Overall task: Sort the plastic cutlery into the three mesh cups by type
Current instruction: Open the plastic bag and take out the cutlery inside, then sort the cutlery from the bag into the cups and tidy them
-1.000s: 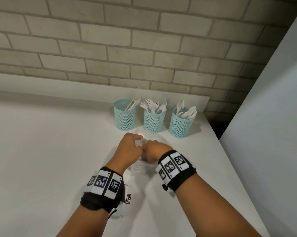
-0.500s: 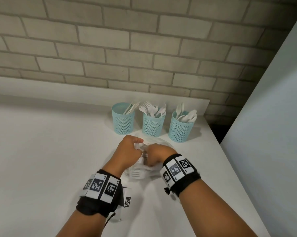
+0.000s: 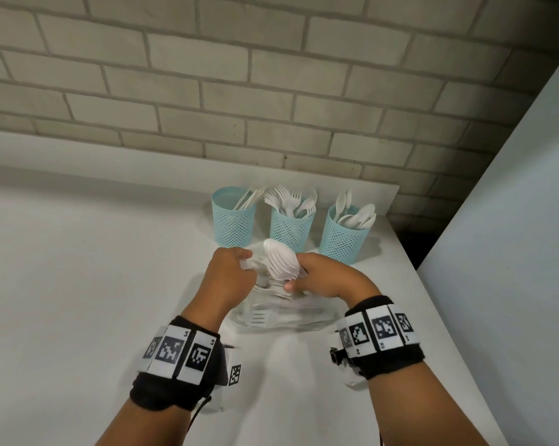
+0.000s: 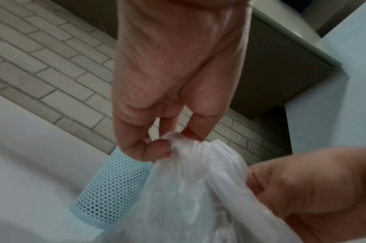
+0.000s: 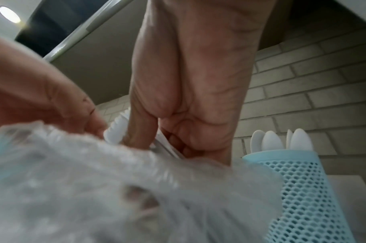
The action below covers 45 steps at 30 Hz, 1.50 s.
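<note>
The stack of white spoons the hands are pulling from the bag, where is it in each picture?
Head: stack of white spoons, centre, between both hands.
Left wrist: lower middle, partly wrapped in the clear bag.
Right wrist: only ridged edges show, left of centre.
Shared landmark: the blue spoon cup.

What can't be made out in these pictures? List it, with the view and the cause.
- Clear bag: count of cutlery inside; head view, both hands cover its top.
- Stack of spoons: handles hidden by the right hand.
- Left cup: cutlery type too small in head view; rim blocked by left hand in left wrist view.
- Right wrist view: bag blurred.
</note>
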Tool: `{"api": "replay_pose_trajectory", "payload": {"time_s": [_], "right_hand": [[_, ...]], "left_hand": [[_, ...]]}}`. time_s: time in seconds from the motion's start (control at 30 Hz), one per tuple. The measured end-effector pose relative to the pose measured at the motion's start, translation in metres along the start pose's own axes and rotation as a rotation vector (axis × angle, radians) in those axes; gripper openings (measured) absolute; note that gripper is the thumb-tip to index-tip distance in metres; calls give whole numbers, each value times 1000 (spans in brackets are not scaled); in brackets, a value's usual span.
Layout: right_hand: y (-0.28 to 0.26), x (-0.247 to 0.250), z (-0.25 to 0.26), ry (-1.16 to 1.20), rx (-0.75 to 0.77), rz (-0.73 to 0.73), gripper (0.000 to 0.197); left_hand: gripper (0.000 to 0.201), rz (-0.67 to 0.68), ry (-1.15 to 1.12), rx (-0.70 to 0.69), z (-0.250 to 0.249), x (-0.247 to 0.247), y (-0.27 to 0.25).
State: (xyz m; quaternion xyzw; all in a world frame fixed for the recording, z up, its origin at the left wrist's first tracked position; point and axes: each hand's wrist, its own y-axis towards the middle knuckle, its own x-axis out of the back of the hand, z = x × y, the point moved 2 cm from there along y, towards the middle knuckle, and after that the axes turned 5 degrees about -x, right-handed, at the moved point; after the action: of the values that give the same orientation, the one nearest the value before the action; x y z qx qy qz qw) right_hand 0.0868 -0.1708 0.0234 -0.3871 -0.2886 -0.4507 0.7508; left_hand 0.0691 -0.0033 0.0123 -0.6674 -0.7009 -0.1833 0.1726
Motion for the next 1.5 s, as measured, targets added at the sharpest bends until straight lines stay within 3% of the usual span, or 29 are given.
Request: {"api": "replay_pose_trajectory", "payload": {"time_s": [0.1, 0.2, 0.3, 0.37, 0.47, 0.6, 0.77, 1.03, 1.13, 1.2, 1.4, 1.5], "right_hand": [[1, 3, 0, 236, 63, -43, 30], [4, 7, 2, 531, 61, -176, 17], [8, 11, 7, 794, 78, -259, 29], [10, 9, 11, 962, 93, -289, 28], [13, 4, 18, 1134, 63, -322, 25], [15, -8, 22, 1098, -32, -221, 14], [9, -11, 22, 1238, 41, 83, 26], [8, -20, 19, 1225, 5, 191, 34], [9, -23, 20, 1156, -44, 73, 34], [11, -23, 20, 1147, -15, -100, 27], [23, -20, 19, 1087, 41, -498, 79], [23, -20, 15, 1073, 0, -592, 91]], "left_hand": [[46, 59, 123, 33, 0, 0, -1], [48, 61, 271, -140, -11, -5, -6], [38, 119, -40, -281, -24, -13, -12], [42, 172, -233, -215, -30, -20, -13], [46, 211, -308, -114, -31, -29, -10], [26, 284, -364, -135, -27, -32, -5], [30, 443, -602, 76, -12, -29, -2], [19, 547, -823, 147, -7, -30, -2], [17, 516, -857, 171, -3, -30, -2], [18, 486, -864, 168, -2, -31, -1], [12, 386, -859, 150, -3, -33, -1], [11, 348, -849, 148, -3, -34, -1]]}}
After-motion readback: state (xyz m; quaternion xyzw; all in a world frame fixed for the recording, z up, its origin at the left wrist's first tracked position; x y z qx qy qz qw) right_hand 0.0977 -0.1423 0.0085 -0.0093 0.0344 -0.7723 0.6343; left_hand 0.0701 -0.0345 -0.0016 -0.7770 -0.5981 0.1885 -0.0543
